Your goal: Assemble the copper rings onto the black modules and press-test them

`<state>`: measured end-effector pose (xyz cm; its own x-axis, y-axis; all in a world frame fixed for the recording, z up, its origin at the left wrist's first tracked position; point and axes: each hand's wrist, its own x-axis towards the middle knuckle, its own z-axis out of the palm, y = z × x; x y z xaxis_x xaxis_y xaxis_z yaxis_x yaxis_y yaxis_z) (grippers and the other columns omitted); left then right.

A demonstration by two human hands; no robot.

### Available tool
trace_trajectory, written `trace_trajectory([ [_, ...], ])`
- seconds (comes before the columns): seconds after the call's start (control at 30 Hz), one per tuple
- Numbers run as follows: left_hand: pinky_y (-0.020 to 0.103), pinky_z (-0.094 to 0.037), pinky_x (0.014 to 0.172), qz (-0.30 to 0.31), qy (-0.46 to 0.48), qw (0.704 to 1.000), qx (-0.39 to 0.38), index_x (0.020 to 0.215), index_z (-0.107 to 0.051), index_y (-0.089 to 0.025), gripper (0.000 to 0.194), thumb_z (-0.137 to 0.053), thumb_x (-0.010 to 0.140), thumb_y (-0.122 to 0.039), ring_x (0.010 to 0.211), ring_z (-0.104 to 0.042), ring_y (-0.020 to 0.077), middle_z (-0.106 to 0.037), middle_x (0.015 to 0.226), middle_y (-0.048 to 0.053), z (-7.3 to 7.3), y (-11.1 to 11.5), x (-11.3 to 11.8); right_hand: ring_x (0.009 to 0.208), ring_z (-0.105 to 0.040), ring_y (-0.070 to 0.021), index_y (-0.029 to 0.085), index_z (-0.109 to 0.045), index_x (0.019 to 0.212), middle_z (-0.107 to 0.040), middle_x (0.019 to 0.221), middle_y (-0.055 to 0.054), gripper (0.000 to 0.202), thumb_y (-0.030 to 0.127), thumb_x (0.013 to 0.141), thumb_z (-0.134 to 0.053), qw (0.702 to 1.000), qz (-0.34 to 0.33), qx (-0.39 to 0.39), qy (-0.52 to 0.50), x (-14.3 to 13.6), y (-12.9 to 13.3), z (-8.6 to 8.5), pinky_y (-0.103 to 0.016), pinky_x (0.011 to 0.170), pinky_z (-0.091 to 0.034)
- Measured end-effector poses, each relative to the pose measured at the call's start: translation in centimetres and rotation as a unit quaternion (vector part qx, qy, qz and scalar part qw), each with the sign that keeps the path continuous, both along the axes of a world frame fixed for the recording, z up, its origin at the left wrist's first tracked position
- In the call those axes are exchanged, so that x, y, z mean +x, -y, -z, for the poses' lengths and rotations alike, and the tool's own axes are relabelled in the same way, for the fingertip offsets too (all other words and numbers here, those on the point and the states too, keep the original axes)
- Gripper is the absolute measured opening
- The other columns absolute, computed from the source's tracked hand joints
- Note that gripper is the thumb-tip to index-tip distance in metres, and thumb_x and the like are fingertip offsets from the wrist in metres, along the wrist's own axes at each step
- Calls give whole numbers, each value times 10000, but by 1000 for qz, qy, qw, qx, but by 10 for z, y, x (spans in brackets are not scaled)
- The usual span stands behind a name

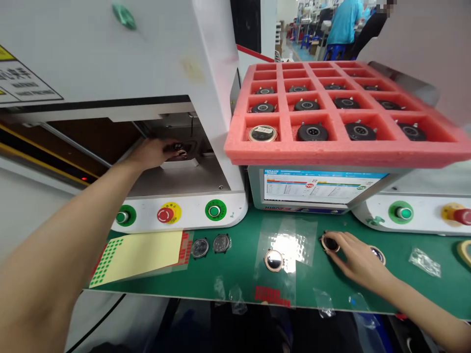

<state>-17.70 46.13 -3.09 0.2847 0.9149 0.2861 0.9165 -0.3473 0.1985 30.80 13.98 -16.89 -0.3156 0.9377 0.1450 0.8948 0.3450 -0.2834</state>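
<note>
My left hand reaches into the opening of the left machine, its fingers closed on a small black watch part. That part is at a fixture inside, and much of it is in shadow. On the green table, the fingers of my right hand grip a round watch case with a gold-coloured rim. Partly behind this hand lies another round watch piece. A gold-rimmed watch case rests on clear film to the left. Farther left are two dark watch cases side by side.
A pink foam tray with several black watch bodies sits above a monitor. Green buttons and a red stop button line the machine front. Yellow sticker sheet and plastic bag lie on the table. People work behind.
</note>
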Motion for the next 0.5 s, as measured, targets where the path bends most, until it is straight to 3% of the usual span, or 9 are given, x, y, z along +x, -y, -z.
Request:
trace_trajectory([
  [0.1, 218, -523, 784, -11, -45, 998, -36, 1038, -666, -46, 298, -718, 801, -221, 732, -679, 46, -774, 859, -89, -2, -13, -1, 875, -670, -247, 208, -488, 1149, -682, 1035, -101, 189, 255, 973, -440, 1000, -6, 13, 7, -1, 0, -2, -352, 684, -555],
  [0.27, 99, -468, 679, -5, -79, 995, -55, 977, -671, -22, 269, -703, 806, -228, 723, -664, 1, -775, 926, -70, -4, -25, 0, 873, -675, -247, 217, -487, 1144, -681, 1035, -102, 183, 262, 972, -443, 1000, -7, 8, 9, 0, -1, -1, -355, 698, -559],
  [0.5, 146, -489, 668, -23, -70, 997, -14, 842, -690, -5, 395, -721, 765, -391, 634, -653, 27, -738, 724, -101, -11, -19, 8, 789, -686, -238, 205, -494, 1154, -683, 942, -97, 226, 273, 940, -521, 998, 21, 49, -42, -3, -1, 0, -347, 638, -579],
])
